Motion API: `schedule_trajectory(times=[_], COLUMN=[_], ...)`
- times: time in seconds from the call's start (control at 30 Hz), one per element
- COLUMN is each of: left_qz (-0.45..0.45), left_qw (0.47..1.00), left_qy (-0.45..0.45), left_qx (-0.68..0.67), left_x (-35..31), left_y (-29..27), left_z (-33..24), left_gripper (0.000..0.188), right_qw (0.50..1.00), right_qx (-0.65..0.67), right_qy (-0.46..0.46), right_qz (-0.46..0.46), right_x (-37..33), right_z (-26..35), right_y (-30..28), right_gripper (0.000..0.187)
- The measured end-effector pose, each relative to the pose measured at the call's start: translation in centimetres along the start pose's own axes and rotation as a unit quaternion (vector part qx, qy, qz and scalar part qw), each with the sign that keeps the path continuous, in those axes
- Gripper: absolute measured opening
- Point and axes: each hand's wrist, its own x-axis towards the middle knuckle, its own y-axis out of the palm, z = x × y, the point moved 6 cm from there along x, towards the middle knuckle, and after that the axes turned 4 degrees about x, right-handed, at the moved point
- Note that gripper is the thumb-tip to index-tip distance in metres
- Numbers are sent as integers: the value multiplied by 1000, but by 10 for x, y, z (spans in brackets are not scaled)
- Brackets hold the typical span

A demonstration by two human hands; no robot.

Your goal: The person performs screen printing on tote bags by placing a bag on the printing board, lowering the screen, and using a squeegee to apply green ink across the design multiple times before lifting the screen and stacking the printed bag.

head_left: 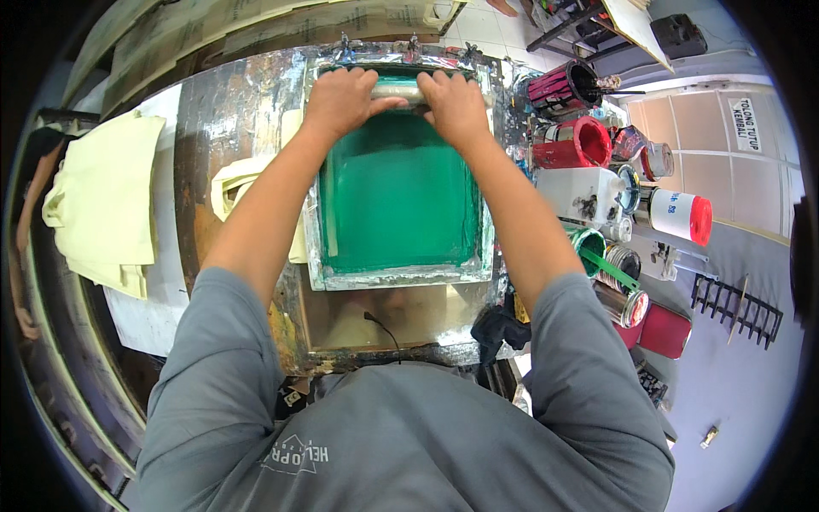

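My left hand (341,102) and my right hand (455,104) both grip a squeegee (397,90) at the far end of a screen printing frame (401,280). Their fingers wrap over its far side, thumbs turned inward toward each other. Green ink (401,209) covers the mesh inside the frame, with a darker band just below the squeegee. Hinge clamps (411,49) stand at the frame's far edge. From under its left side sticks out a pale yellow fabric piece with a strap (230,183), mostly hidden by the frame and my left arm.
Pale yellow tote bags (107,200) lie on a white board to the left. Ink tubs and cans (573,143) crowd the right side, one holding a green spatula (610,269). A black cloth (501,331) lies at the table's near right corner. A black rack (735,309) is farther right.
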Motion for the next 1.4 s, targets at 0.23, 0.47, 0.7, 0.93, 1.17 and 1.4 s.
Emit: schedule_trajectory(times=[0.23,0.47,0.7,0.93,1.17,1.4], left_qz=[-6,-2,129,37,45,-181], left_qw=[999,997,989,971,964,864], left_qy=[-2,11,-48,-220,-224,-317], left_qx=[-34,-77,-50,-84,-135,-347], left_x=[-92,-193,-193,-342,-336,-251], left_y=[-29,-85,-106,-106,-117,-192], left_z=[-43,-107,-113,-81,-63,-41], left_gripper=[70,66,70,93,66,54], right_qw=[998,995,996,995,987,982], right_qx=[61,77,63,101,141,36], right_qy=[-9,-4,1,13,38,14], right_qz=[33,70,55,-9,74,-184], right_x=[-92,-200,-206,-279,-243,-154], right_z=[47,110,110,144,133,98], right_y=[0,-40,-25,-26,-78,-236], right_gripper=[51,53,55,46,50,53])
